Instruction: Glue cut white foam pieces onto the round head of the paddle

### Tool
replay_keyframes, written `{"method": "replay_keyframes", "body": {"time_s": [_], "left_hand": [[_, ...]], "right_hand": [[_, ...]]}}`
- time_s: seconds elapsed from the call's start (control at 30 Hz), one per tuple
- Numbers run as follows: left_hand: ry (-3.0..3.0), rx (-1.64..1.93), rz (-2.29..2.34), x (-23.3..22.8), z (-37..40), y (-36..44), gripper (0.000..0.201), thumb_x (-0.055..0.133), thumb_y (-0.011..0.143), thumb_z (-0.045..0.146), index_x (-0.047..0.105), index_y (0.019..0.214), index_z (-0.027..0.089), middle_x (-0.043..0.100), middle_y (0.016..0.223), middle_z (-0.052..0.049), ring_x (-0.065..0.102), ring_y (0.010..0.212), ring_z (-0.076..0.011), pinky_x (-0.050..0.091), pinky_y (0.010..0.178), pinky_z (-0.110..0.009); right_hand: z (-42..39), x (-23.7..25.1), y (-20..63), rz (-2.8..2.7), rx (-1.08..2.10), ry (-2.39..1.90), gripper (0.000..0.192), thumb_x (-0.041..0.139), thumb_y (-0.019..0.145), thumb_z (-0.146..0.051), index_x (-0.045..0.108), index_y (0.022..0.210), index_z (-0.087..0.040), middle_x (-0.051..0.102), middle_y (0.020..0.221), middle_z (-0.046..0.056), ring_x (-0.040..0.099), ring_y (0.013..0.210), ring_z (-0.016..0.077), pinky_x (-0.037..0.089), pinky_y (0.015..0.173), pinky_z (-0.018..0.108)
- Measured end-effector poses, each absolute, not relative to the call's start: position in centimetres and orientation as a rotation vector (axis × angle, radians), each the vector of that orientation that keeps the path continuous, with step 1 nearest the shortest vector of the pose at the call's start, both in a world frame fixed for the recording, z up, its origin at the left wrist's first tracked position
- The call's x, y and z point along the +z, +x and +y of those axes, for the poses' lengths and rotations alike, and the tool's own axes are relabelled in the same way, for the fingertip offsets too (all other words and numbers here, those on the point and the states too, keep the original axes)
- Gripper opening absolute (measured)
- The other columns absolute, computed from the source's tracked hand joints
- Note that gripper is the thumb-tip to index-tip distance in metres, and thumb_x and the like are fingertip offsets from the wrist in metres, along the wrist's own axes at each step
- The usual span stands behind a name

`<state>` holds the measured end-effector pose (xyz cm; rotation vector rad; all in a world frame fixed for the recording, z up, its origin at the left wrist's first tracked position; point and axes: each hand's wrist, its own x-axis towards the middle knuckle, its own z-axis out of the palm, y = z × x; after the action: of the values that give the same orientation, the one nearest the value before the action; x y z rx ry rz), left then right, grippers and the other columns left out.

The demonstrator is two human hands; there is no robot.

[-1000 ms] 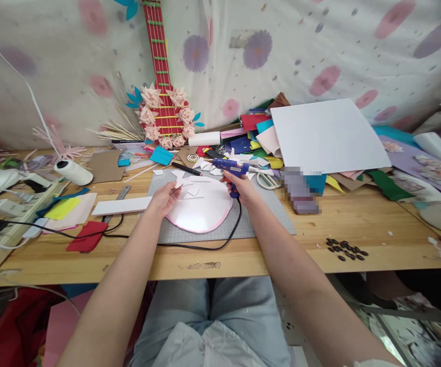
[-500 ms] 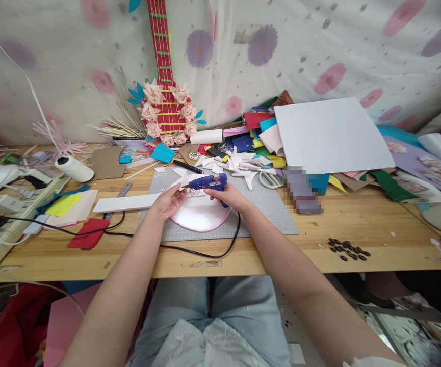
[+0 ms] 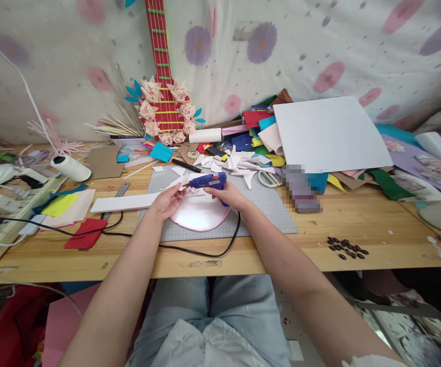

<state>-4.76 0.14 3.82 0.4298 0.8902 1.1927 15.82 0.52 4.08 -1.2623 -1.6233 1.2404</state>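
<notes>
My right hand grips a blue hot glue gun with its nozzle pointing left. My left hand pinches a small white foam piece right at the nozzle tip. Both hands hover over a round white disc with a pink rim that lies on a grey cutting mat. The gun's black cord loops across the mat's front edge. A heap of white foam cut-outs lies just behind the mat.
A white foam strip, metal ruler and red and yellow felt scraps lie left. Scissors, a large white sheet and coloured felt pile up at right. A red guitar model leans on the backdrop. Dark seeds sit front right.
My right hand lifted the glue gun from behind the mat and brought it left and nearer, to the foam piece in my left hand. In the last half second, little moved.
</notes>
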Motion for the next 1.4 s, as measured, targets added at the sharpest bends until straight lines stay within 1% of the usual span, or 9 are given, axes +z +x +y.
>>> {"method": "replay_keyframes", "body": {"time_s": [0.17,0.4,0.57,0.77,1.0,1.13,1.3,1.4], "left_hand": [[0.490,1.155,0.909,3.9,0.0,-4.8,0.010,0.055,0.082,0.006,0.065,0.086,0.007,0.067,0.082,-0.008,0.060,0.066,-0.0070,0.042,0.047,-0.011],[0.499,1.131,0.921,3.9,0.0,-4.8,0.015,0.057,0.080,0.005,0.067,0.092,0.008,0.068,0.080,-0.008,0.060,0.064,-0.0075,0.043,0.047,-0.011],[0.513,1.125,0.929,4.0,-0.1,-4.7,0.013,0.055,0.082,0.006,0.067,0.088,0.007,0.068,0.079,-0.010,0.059,0.063,-0.0072,0.043,0.047,-0.011],[0.492,1.133,0.919,4.0,-0.1,-4.9,0.013,0.055,0.082,0.005,0.066,0.090,0.006,0.068,0.083,-0.010,0.060,0.066,-0.0074,0.044,0.048,-0.011],[0.452,1.143,0.894,3.9,-0.1,-5.0,0.017,0.053,0.083,0.006,0.063,0.097,0.007,0.067,0.087,-0.010,0.060,0.065,-0.0066,0.044,0.048,-0.011],[0.450,1.151,0.876,3.6,0.1,-5.0,0.014,0.053,0.083,0.005,0.063,0.093,0.007,0.067,0.085,-0.009,0.060,0.066,-0.0070,0.043,0.047,-0.011],[0.463,1.174,0.882,3.3,0.2,-5.0,0.012,0.057,0.081,0.005,0.064,0.089,0.009,0.065,0.074,-0.006,0.060,0.065,-0.0082,0.042,0.047,-0.012],[0.471,1.173,0.891,3.4,0.2,-5.0,0.012,0.057,0.080,0.005,0.065,0.088,0.010,0.066,0.075,-0.006,0.060,0.066,-0.0082,0.042,0.047,-0.012]], "right_hand": [[1.0,3.5,16.0,-1.565,1.203,-1.276,0.036,0.068,0.066,-0.052,0.056,0.062,-0.018,0.054,0.056,0.000,0.042,0.046,0.0085,0.031,0.042,0.024],[1.6,3.1,16.2,-1.420,1.167,-1.308,0.034,0.072,0.064,-0.050,0.056,0.061,-0.020,0.054,0.053,0.000,0.041,0.043,0.0087,0.030,0.038,0.023],[1.8,3.0,16.4,-1.358,1.175,-1.292,0.032,0.073,0.063,-0.048,0.058,0.063,-0.020,0.055,0.053,0.000,0.041,0.042,0.0083,0.030,0.037,0.023],[1.7,3.0,16.5,-1.453,1.175,-1.334,0.036,0.072,0.063,-0.050,0.055,0.058,-0.019,0.054,0.052,0.001,0.041,0.043,0.0082,0.030,0.037,0.023],[1.3,3.4,16.9,-1.513,1.244,-1.299,0.037,0.073,0.061,-0.051,0.055,0.057,-0.019,0.053,0.051,0.000,0.040,0.043,0.0084,0.029,0.037,0.023],[1.0,3.7,16.8,-1.550,1.249,-1.260,0.036,0.074,0.060,-0.050,0.055,0.058,-0.019,0.053,0.053,-0.001,0.043,0.047,0.0091,0.032,0.041,0.023],[0.5,4.2,16.5,-1.603,1.314,-1.122,0.034,0.075,0.059,-0.048,0.056,0.060,-0.019,0.052,0.053,-0.003,0.045,0.051,0.0095,0.035,0.046,0.023],[0.7,4.0,16.4,-1.547,1.326,-1.135,0.036,0.075,0.058,-0.049,0.056,0.060,-0.019,0.052,0.053,-0.002,0.044,0.050,0.0091,0.034,0.045,0.023]]}}
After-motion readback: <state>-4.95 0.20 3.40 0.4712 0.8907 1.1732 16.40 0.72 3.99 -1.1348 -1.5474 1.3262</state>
